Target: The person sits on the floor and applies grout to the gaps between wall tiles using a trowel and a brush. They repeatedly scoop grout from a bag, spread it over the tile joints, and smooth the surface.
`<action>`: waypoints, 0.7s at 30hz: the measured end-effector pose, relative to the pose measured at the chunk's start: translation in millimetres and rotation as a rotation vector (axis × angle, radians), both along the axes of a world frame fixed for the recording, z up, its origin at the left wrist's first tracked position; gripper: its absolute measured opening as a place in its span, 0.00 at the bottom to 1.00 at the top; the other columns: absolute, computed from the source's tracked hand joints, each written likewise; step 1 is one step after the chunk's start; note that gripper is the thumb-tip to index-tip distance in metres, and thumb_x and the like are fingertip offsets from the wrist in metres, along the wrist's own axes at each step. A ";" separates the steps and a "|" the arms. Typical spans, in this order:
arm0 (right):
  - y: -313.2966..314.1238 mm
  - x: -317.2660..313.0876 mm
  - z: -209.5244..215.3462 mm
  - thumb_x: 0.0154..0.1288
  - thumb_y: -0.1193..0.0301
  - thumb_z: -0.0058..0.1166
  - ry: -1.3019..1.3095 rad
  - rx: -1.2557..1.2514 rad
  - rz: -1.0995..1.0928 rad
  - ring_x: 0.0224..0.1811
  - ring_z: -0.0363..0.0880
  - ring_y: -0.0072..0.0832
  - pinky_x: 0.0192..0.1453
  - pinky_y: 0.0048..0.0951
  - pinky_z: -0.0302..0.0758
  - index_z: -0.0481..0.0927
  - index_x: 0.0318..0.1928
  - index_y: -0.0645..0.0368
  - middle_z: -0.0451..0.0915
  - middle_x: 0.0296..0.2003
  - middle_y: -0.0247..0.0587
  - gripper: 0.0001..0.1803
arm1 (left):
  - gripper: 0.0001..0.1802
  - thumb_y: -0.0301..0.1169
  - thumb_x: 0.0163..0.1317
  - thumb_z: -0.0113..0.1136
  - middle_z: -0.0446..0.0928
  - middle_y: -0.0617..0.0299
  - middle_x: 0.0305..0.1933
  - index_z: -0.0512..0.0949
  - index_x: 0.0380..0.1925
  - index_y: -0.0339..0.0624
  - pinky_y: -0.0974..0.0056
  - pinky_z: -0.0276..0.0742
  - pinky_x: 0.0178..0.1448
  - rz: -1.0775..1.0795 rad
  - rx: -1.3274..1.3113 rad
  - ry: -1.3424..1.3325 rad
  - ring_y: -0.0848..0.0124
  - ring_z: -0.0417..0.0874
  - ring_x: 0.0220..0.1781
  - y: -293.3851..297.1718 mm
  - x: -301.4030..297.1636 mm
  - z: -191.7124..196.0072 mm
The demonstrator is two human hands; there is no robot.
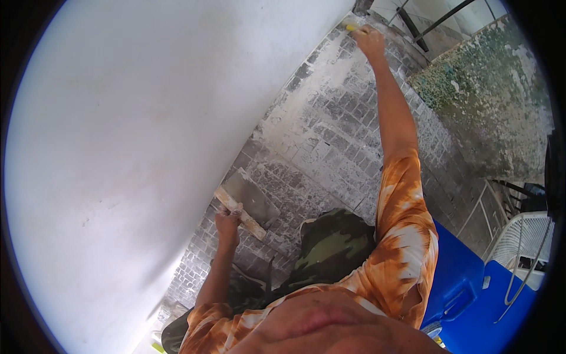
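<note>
My left hand (227, 222) is closed round the pale wooden bar of a wide scraper (252, 197). Its flat grey blade lies low over the tiles, close to the foot of the white wall (147, 118). Stretched far ahead, my right hand (369, 42) grips a small tool with a yellow handle (351, 27). That hand is near the wall's far lower end, and the tool's working end is too small to make out.
Grey tiles with white, dusty smears cover the floor (318, 124). A worn green-and-grey wall (483, 94) stands at the right, with metal bars (445, 20) behind it. Close on my right are a blue container (451, 271) and a white mesh chair (522, 236).
</note>
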State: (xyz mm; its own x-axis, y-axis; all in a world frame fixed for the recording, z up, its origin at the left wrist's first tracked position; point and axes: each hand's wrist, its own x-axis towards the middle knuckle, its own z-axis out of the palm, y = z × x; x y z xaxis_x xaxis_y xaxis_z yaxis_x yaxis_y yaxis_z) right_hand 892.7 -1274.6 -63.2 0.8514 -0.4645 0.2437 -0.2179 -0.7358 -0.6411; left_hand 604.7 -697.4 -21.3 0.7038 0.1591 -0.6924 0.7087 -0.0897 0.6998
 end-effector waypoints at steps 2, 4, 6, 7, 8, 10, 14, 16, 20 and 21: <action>13.1 -6.9 -1.0 0.56 0.53 0.59 0.285 -0.050 0.165 0.39 0.85 0.51 0.47 0.43 0.80 0.87 0.41 0.56 0.85 0.35 0.56 0.21 | 0.16 0.24 0.65 0.64 0.81 0.61 0.42 0.76 0.52 0.35 0.66 0.79 0.40 0.065 -0.092 -0.021 0.74 0.82 0.37 -4.1 -0.7 4.0; 20.4 -13.0 -0.1 0.55 0.52 0.59 0.274 0.162 0.036 0.41 0.84 0.52 0.47 0.44 0.80 0.87 0.41 0.56 0.85 0.36 0.57 0.22 | 0.16 0.24 0.65 0.64 0.81 0.62 0.41 0.76 0.51 0.35 0.66 0.79 0.41 0.087 -0.057 -0.006 0.73 0.82 0.37 -6.3 -2.2 8.5; 17.1 -12.9 -1.0 0.56 0.51 0.55 0.071 0.055 -0.056 0.35 0.86 0.46 0.46 0.40 0.81 0.88 0.40 0.55 0.86 0.32 0.53 0.22 | 0.15 0.25 0.65 0.63 0.81 0.62 0.41 0.76 0.51 0.35 0.66 0.80 0.41 0.100 -0.059 0.005 0.73 0.82 0.37 -7.5 -5.3 10.4; 9.4 -11.4 -2.0 0.58 0.54 0.54 0.024 -0.047 -0.098 0.31 0.85 0.40 0.42 0.38 0.81 0.87 0.37 0.55 0.85 0.27 0.49 0.19 | 0.15 0.25 0.65 0.63 0.81 0.63 0.42 0.76 0.51 0.36 0.66 0.80 0.41 0.107 -0.050 -0.001 0.73 0.81 0.37 -7.7 -6.4 9.7; -2.6 -2.8 -1.5 0.59 0.56 0.53 -0.028 -0.150 -0.139 0.26 0.84 0.35 0.38 0.36 0.81 0.86 0.33 0.55 0.83 0.23 0.44 0.16 | 0.15 0.25 0.65 0.63 0.81 0.63 0.42 0.76 0.51 0.36 0.66 0.80 0.41 0.123 -0.088 -0.020 0.73 0.81 0.37 -7.2 -7.6 8.9; -29.0 10.9 -7.8 0.60 0.57 0.53 0.064 -0.106 -0.119 0.23 0.84 0.35 0.37 0.36 0.81 0.86 0.32 0.55 0.83 0.21 0.43 0.16 | 0.15 0.25 0.66 0.62 0.80 0.62 0.43 0.75 0.52 0.36 0.65 0.80 0.42 0.112 -0.053 -0.001 0.72 0.81 0.38 -5.5 -10.0 6.4; -72.1 9.7 -22.5 0.59 0.53 0.54 0.210 0.007 -0.068 0.30 0.85 0.50 0.44 0.42 0.81 0.87 0.34 0.57 0.85 0.27 0.51 0.20 | 0.16 0.25 0.66 0.62 0.80 0.61 0.46 0.74 0.53 0.35 0.64 0.80 0.43 0.102 -0.048 0.047 0.72 0.81 0.40 -1.7 -12.1 5.5; -65.2 -10.8 -28.4 0.60 0.54 0.55 0.108 -0.255 -0.141 0.29 0.85 0.48 0.41 0.43 0.81 0.86 0.32 0.56 0.85 0.26 0.49 0.18 | 0.17 0.25 0.66 0.62 0.79 0.60 0.46 0.74 0.54 0.35 0.64 0.80 0.43 0.114 -0.072 0.019 0.72 0.81 0.41 -2.5 -13.0 6.7; 3.4 -55.0 -28.8 0.63 0.58 0.55 -0.203 -0.470 -0.230 0.26 0.85 0.40 0.37 0.42 0.81 0.85 0.31 0.55 0.84 0.25 0.46 0.14 | 0.17 0.24 0.66 0.61 0.79 0.60 0.47 0.74 0.54 0.34 0.64 0.81 0.44 0.141 -0.148 0.003 0.71 0.82 0.42 -9.3 -13.0 8.7; 16.0 -62.5 -25.3 0.62 0.56 0.55 -0.052 -0.278 -0.154 0.29 0.85 0.44 0.38 0.44 0.81 0.86 0.34 0.55 0.84 0.28 0.50 0.16 | 0.17 0.24 0.66 0.61 0.79 0.59 0.47 0.73 0.54 0.34 0.63 0.81 0.44 0.128 -0.111 0.021 0.71 0.82 0.42 -10.4 -12.4 9.2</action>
State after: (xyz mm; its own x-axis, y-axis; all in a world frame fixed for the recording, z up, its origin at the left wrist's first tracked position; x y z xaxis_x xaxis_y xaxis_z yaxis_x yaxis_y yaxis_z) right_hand 830.2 -1258.5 -88.5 0.7593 -0.4967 0.4205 -0.3128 -0.8451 -0.4335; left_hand 592.4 -707.8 -12.1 0.6675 0.1682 -0.7254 0.7242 0.0797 0.6849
